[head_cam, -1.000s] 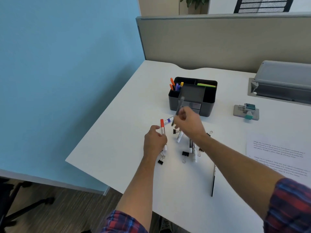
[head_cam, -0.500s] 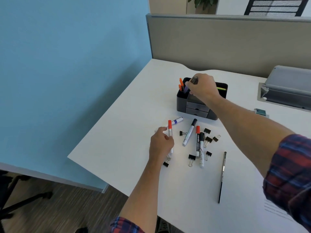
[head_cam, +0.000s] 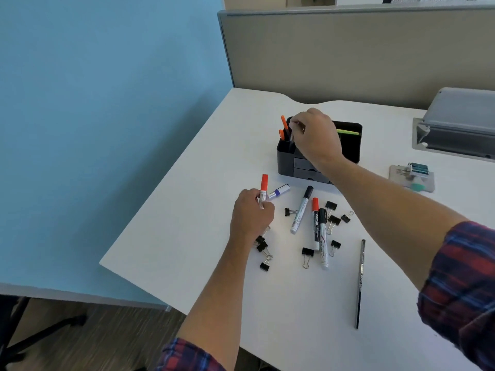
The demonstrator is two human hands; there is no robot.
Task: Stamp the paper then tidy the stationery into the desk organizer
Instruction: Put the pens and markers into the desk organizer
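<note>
"camlin" on the red-capped marker (head_cam: 315, 220) lying on the desk, other print illegible

Stationery count on the white desk

Five markers: one red-capped marker (head_cam: 263, 190) upright in a hand, four lying flat. About ten black binder clips (head_cam: 307, 253), one pencil (head_cam: 360, 283), one desk organizer (head_cam: 351, 148) holding two visible orange pens (head_cam: 284, 123), one stamp (head_cam: 412, 175).

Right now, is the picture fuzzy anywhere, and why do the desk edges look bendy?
In the head view, the markers near the left hand look fairly sharp; the right hand at the organizer is slightly soft, so what it grips is unclear. The wide-angle lens bows the desk edges and the partition top. Lighting is even, shadows are faint, no glare.
</note>
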